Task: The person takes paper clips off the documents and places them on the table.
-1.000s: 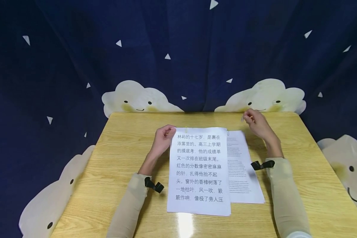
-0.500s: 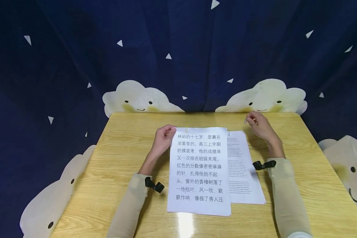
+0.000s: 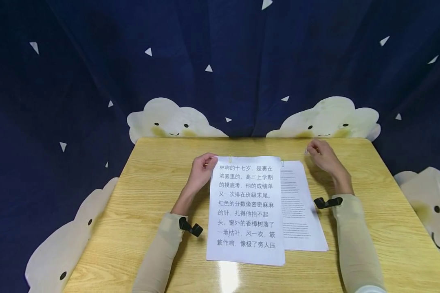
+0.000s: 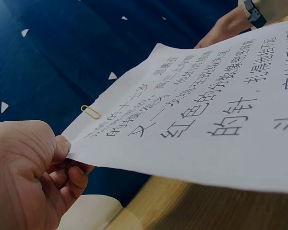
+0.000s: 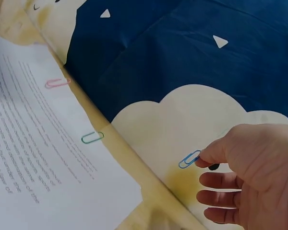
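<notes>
Blue looped wire clip (image 5: 189,159) pinched in R hand (image 5: 264,177), long axis jutting outward; white lg-print paper sheets (image 3: 245,209) L of grip, nearer L hand (image 3: 201,170) pinching corner.

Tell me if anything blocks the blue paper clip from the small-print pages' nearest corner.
Nothing visible does: no object shows between the blue paper clip, pinched by the right hand, and that corner of the small-print pages. The green clip sits farther along their top edge.
</notes>
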`<state>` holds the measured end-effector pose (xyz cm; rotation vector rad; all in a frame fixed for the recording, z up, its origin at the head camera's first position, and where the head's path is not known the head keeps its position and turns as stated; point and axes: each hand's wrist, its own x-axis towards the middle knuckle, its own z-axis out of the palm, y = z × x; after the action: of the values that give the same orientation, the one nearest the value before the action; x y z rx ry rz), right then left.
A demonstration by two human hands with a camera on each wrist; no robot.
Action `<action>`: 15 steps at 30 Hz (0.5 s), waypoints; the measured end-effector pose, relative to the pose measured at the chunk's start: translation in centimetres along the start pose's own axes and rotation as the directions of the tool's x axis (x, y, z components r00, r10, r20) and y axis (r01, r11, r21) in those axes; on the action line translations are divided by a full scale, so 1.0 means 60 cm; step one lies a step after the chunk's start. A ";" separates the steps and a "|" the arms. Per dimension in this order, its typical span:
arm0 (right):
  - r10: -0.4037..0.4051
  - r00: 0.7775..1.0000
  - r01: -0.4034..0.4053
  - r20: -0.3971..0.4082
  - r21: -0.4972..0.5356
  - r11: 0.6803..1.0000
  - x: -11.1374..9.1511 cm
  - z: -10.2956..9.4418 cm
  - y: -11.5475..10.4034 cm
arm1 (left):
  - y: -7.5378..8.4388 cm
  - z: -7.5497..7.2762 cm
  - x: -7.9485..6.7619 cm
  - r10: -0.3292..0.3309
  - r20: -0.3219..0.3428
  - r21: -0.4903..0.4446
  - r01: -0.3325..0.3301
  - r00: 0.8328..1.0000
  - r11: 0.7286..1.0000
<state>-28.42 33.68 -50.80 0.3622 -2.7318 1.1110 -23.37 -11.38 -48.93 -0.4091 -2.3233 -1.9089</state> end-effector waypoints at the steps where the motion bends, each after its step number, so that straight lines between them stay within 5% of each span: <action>1: 0.009 1.000 -0.009 0.004 0.004 1.000 -0.001 0.001 0.002 | 0.000 0.000 0.000 -0.001 -0.001 0.000 0.001 1.000 1.000; 10: 0.156 0.987 -0.156 0.023 0.002 0.988 -0.008 0.007 0.034 | 0.001 0.000 -0.001 -0.007 0.004 -0.002 0.007 1.000 1.000; 15: 0.156 0.987 -0.157 0.037 0.023 0.987 -0.012 0.014 0.048 | -0.001 0.001 0.000 -0.003 0.005 0.001 0.003 1.000 1.000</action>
<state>-28.61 35.19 -53.47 0.1747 -2.8205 1.1899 -23.35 -11.34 -48.99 -0.4106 -2.3295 -1.9102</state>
